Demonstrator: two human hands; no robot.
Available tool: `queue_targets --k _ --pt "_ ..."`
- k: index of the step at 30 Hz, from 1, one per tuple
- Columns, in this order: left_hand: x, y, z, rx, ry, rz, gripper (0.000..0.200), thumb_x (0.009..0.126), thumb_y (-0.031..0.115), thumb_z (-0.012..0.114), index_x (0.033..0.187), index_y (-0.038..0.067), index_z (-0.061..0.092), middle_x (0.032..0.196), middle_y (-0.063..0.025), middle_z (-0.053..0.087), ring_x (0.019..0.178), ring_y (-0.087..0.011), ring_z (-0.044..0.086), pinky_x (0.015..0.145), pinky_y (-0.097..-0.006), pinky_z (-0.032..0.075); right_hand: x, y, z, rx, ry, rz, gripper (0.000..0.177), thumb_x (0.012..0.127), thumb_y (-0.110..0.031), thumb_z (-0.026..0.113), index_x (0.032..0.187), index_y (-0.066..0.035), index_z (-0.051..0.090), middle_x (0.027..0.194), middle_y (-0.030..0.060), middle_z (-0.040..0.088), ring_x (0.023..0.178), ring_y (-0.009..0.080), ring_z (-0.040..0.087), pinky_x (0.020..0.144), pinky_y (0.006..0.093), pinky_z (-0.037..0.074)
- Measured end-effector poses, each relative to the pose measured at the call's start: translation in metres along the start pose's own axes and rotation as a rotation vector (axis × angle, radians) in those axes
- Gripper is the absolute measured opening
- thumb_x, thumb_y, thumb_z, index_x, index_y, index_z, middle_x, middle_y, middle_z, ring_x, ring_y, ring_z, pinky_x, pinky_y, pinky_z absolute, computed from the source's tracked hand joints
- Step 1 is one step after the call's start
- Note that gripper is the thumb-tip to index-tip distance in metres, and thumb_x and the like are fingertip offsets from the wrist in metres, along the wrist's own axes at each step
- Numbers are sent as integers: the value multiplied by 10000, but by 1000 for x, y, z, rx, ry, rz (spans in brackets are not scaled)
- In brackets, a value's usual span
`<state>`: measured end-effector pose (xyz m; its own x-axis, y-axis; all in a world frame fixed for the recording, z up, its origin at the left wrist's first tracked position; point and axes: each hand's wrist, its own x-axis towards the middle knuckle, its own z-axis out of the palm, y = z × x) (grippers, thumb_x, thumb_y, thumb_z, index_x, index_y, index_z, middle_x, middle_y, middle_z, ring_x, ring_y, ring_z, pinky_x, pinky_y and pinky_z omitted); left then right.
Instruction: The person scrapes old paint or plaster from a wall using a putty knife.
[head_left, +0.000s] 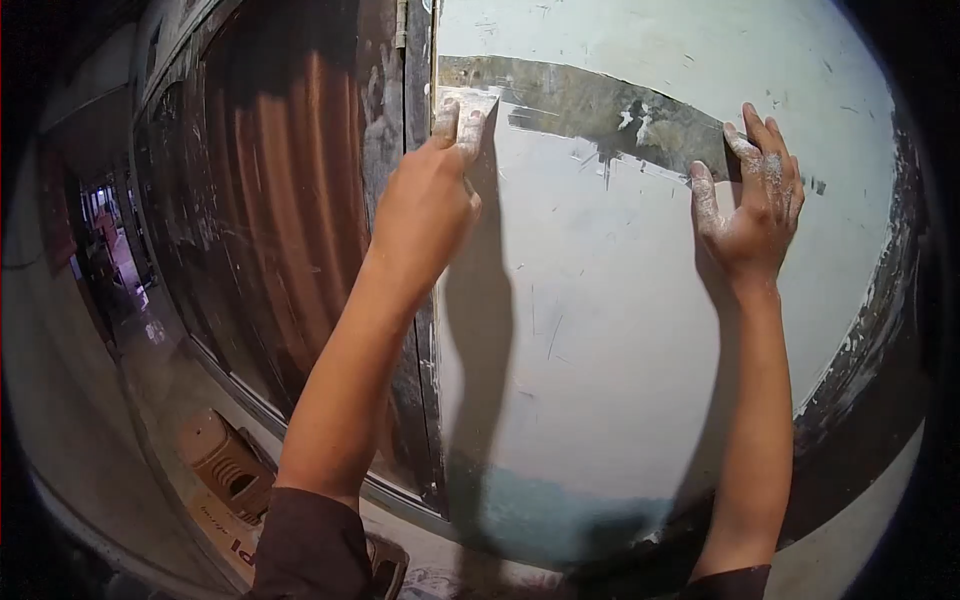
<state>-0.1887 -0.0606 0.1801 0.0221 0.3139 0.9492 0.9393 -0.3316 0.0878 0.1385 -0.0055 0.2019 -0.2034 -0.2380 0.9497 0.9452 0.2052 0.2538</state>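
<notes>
My left hand (430,195) grips a putty knife, its first two fingers stretched flat along the white-smeared blade (481,104). The blade rests against the pale wall (600,290), close to the dark wooden frame on the left. From there a long grey strip (585,98) with white smears and ragged patches runs to the right across the wall. At its right end is my right hand (757,205), fingers spread, with thumb and fingertips right at the strip's edge. White powder or paste coats the fingers of both hands.
Left of the wall stands a dark wooden frame (425,330) beside a glossy panel with brown curtain folds (300,190). A brown plastic stool (222,458) is on the floor at lower left, near a printed carton (218,525). Dark trim (868,345) borders the wall's right side.
</notes>
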Motion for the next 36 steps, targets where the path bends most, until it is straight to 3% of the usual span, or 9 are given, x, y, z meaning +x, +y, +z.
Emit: queue_targets --k 6,7,10,11,18,20,26,28,36 --pt "1 10 -3 21 -40 -32 386 777 -25 655 1152 -36 743 1222 -291 681 1065 -461 672 950 -492 533 -1 -1 -1 13 3 0 436 907 -368 737 1298 -184 680 1562 -12 553 1499 247 431 1252 544 286" --pt "-3 11 1 47 -76 -75 360 835 23 660 1184 -18 738 1155 -238 698 1063 -446 684 949 -530 549 -1 1 0 2 -6 0 443 905 -366 737 1305 -184 677 1560 -15 554 1497 249 433 1251 540 287" --pt "-2 7 10 63 -53 -53 350 845 17 640 1179 0 744 1145 -231 694 1060 -450 683 950 -540 548 -1 -4 -4 17 -10 17 447 902 -366 737 1305 -182 673 1555 -17 559 1491 250 442 1248 541 289" --pt "2 6 10 24 21 -32 346 787 -42 657 1124 -56 735 1252 -261 691 1099 -454 675 970 -493 536 -1 -3 -3 20 -5 8 448 901 -365 737 1303 -179 670 1553 -14 561 1485 253 449 1247 540 287" --pt "12 5 1 50 -21 -37 340 807 -36 661 1139 -44 737 1297 -273 667 1084 -466 673 981 -501 533 -3 2 0 31 5 -11 443 901 -375 741 1296 -186 676 1552 -10 562 1489 250 444 1249 536 286" --pt "-5 6 2 36 -50 -6 375 809 5 627 1164 -18 745 1147 -270 701 1046 -460 687 945 -529 553 -3 2 -1 15 -9 1 448 906 -380 740 1307 -188 675 1553 -14 561 1493 243 438 1258 533 278" --pt "2 14 2 70 -122 -125 343 828 29 651 1153 9 758 1216 -225 694 1043 -440 702 947 -537 558 -2 -1 -2 4 -7 12 431 890 -361 747 1281 -190 687 1544 -14 569 1492 249 438 1249 538 288" --pt "13 12 2 50 4 -40 336 790 -31 653 1115 -49 739 1447 -229 598 1027 -457 694 931 -492 557 0 0 -2 38 5 2 427 878 -352 751 1267 -186 692 1544 -10 569 1489 259 440 1239 548 296" --pt "-11 23 10 42 -42 -48 362 775 -64 614 1114 -64 740 1531 -221 532 1034 -470 684 944 -498 545 -2 -2 -3 -2 -9 16 448 880 -360 751 1285 -182 683 1558 -17 555 1482 253 448 1236 544 304"
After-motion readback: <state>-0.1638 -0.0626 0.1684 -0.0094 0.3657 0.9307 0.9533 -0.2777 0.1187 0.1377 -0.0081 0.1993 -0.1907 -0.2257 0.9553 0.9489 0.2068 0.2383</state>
